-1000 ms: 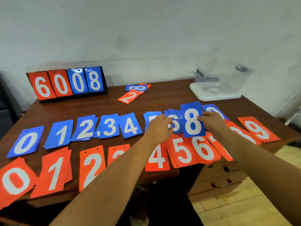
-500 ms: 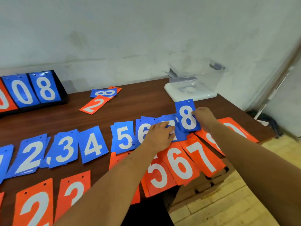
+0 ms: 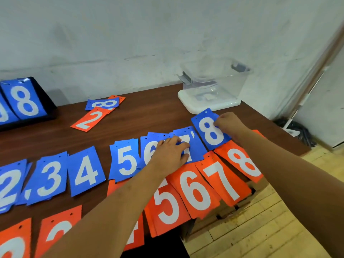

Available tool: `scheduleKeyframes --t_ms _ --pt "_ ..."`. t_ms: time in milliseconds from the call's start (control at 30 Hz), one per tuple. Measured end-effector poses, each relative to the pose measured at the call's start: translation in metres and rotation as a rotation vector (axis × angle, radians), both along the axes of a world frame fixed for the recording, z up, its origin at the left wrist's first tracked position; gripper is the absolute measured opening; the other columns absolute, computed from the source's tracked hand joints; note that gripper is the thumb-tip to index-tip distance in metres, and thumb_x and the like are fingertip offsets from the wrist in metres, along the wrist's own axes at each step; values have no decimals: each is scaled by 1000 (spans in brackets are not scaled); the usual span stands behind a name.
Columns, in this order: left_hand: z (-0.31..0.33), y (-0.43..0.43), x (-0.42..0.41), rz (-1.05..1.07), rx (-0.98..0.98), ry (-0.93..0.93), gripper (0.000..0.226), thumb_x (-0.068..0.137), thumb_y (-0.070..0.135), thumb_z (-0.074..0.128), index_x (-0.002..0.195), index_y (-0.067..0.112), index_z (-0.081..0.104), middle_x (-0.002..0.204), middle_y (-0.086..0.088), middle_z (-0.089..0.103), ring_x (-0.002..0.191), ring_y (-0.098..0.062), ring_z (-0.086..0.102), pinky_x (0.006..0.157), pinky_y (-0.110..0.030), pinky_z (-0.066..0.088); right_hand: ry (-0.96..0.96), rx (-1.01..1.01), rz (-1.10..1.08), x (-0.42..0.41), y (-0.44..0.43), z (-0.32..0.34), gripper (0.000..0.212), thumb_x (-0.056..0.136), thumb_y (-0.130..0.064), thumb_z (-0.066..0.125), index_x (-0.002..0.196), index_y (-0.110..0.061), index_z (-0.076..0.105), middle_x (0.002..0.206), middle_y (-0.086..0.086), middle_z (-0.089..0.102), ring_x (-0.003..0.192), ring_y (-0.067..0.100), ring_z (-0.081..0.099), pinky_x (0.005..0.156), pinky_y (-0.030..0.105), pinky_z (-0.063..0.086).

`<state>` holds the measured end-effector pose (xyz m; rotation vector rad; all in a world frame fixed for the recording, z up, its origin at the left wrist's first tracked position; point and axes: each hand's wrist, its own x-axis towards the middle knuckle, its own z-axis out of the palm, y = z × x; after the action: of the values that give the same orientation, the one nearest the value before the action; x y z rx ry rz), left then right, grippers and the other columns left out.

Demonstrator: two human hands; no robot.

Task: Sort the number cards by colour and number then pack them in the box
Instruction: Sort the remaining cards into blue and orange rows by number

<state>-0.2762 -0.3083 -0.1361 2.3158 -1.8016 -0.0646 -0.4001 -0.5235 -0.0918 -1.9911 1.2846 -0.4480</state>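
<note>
The right hand (image 3: 229,123) pinches the blue rectangular number card marked 8 (image 3: 209,135) by its right edge, long axis pointing away, just right of the blue 7 card (image 3: 196,148) that the left hand's (image 3: 170,152) flat fingers (image 3: 182,145) hold down.

Only the person's two forearms and hands show: the left hand (image 3: 169,153) and right hand (image 3: 229,123), bare up to the picture's edge. Low between the arms is dark cloth (image 3: 158,250), perhaps their clothing; unclear.
</note>
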Motion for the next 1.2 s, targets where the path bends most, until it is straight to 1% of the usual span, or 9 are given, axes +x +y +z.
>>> scheduleKeyframes --t_ms 67,167,300,433,567,800,933,1033,1200 --pt "1 0 0 2 5 -11 43 101 44 40 143 34 45 147 1 40 135 -19 39 111 -39 25 117 -88 62 4 6 -5 29 84 -1 58 60 2 43 61 17 44 58 24 44 52 31 36" --pt "2 0 0 1 19 -21 44 101 45 39 143 35 43 148 2 39 136 -18 38 113 -40 22 232 -253 67 5 11 -17 21 86 -8 64 76 11 58 73 22 60 74 34 62 64 39 51" --pt "2 1 0 2 21 -5 43 101 45 41 143 35 43 148 2 38 137 -18 36 114 -40 20 327 -354 21 6 13 -33 37 88 -19 65 60 -11 42 59 3 47 62 22 51 56 30 40" --pt "5 -3 1 -1 10 10 42 99 43 44 140 35 47 142 1 41 133 -18 38 111 -40 23 391 -452 7 4 14 -36 35 88 -31 65 63 -15 45 82 9 58 90 28 55 72 31 36" --pt "7 -7 6 28 -68 79 35 95 41 53 127 29 59 126 1 48 124 -18 43 106 -36 28 289 -506 28 9 23 -25 19 93 -22 58 87 -4 62 95 13 62 98 29 55 83 34 42" --pt "43 23 78 223 -316 311 16 96 32 56 103 22 67 101 3 58 97 -13 55 86 -28 45 -19 -410 176 70 76 11 20 93 -22 55 96 -5 65 93 8 67 89 23 61 80 37 50" --pt "43 73 164 549 -267 294 13 91 23 62 102 16 65 107 -5 63 95 -18 60 79 -27 42 -22 -377 319 127 104 14 15 91 -22 56 88 -9 63 88 4 65 84 21 61 75 32 48" --pt "36 106 214 755 -226 239 16 87 18 64 101 11 66 114 -14 61 103 -29 58 86 -35 44 1 -369 405 176 122 10 15 90 -22 57 90 -8 64 93 6 65 88 23 61 76 30 48" --pt "23 120 267 787 -170 201 32 86 22 66 116 10 62 124 -15 55 113 -31 55 91 -35 42 58 -361 524 251 147 -3 19 92 -25 56 100 -9 63 108 10 62 100 24 59 87 34 48"
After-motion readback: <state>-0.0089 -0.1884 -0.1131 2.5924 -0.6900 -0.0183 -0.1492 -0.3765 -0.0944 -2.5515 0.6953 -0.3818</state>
